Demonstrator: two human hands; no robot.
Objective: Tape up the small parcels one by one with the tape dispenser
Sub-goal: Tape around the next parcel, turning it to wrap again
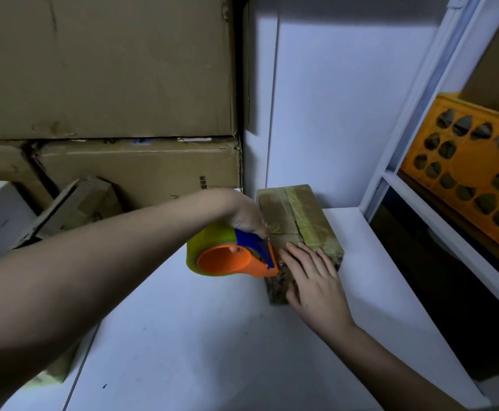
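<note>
Our left hand (246, 216) grips the tape dispenser (232, 256) against the parcel (298, 223); right hand (313, 277), fingers flat, pins the parcel's near end beneath them, steadying it for taping.

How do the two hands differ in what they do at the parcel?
The left hand grips the tape dispenser, while the right hand holds no tool. The left hand's fingers curl round the dispenser; the right hand's fingers lie fairly straight, pressing on the parcel. Both work at the parcel's near end.
</note>
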